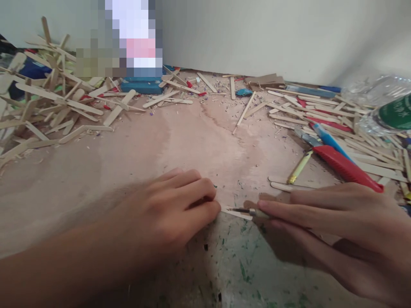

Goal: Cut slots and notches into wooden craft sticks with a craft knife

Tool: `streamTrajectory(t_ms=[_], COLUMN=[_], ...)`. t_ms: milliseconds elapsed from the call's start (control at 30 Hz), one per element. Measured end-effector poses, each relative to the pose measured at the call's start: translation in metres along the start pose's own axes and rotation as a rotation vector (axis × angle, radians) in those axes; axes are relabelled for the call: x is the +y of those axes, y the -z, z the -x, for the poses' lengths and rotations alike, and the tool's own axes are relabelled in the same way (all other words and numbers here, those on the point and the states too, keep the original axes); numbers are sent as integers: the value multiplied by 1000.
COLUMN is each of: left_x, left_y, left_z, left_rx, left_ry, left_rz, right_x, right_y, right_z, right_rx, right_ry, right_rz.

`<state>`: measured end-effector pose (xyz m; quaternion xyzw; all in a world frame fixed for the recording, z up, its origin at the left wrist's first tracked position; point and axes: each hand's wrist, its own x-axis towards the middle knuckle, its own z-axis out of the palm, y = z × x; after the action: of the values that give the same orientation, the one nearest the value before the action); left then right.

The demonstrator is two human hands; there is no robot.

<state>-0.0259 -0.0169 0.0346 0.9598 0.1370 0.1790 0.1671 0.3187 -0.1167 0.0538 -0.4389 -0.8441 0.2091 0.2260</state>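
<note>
Nearest to us, our left forearm runs in from the lower left, and our left hand (173, 205) lies knuckles up on the worn work board (135, 149), fingers curled and pressed down on one end of a small wooden stick piece (236, 212); only the free end of that piece shows, poking out past our fingertips. Our right hand (324, 222) comes in from the right, fingers closed in a pen-like grip around a thin craft knife (253, 211), whose dark blade lies along the piece, its metal collar just ahead of our forefinger. Blade is touching the wood; how deep the cut has gone we cannot tell, since the piece is small and partly under our fingers. We judge the trimming to be mid-cut: the piece looks whole from what shows, and no fresh offcut lies beside it. Just behind our right hand lie two bare sticks (289, 186) side by side, with a yellow-barrelled tool (299, 167) across them and a red utility cutter (345, 167) and a blue-handled one (327, 137) further right. Loose heap of sticks (54, 102) far left, apparently uncut; another scatter of sticks (321, 112) at right under a clear plastic bottle (382, 105). Shavings and chips litter the board, so we judge that some cutting is already done, much stock left.
</note>
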Motion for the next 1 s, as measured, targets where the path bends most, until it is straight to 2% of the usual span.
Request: streamTrajectory(t_ms=[100, 267, 433, 533, 667, 733, 867, 1000], left_x=[-2, -4, -6, -10, -18, -21, -25, -28], left_y=[-7, -15, -17, -16, -9, -6, -3, -6], left_z=[0, 2, 1, -2, -5, -5, -3, -2], left_rx=[24, 86, 116, 142, 64, 27, 26, -12], left_ry=[12, 12, 19, -27, -70, -71, -98, -77], left_rz=[34, 61, 9, -12, 36, 81, 66, 54], right_x=[-1, -2, -3, -6, -12, -14, -15, -16], right_y=[-3, -1, 2, 3, 4, 3, 0, 0], right_z=[1, 2, 5, 7, 8, 7, 7, 11], right_rx=[-35, -66, -59, -32, 0, -28, -68, -47], right_ry=[9, 53, 105, 100, 73, 56, 70, 66], right_rz=[-2, 132, 194, 266, 314, 290, 266, 270])
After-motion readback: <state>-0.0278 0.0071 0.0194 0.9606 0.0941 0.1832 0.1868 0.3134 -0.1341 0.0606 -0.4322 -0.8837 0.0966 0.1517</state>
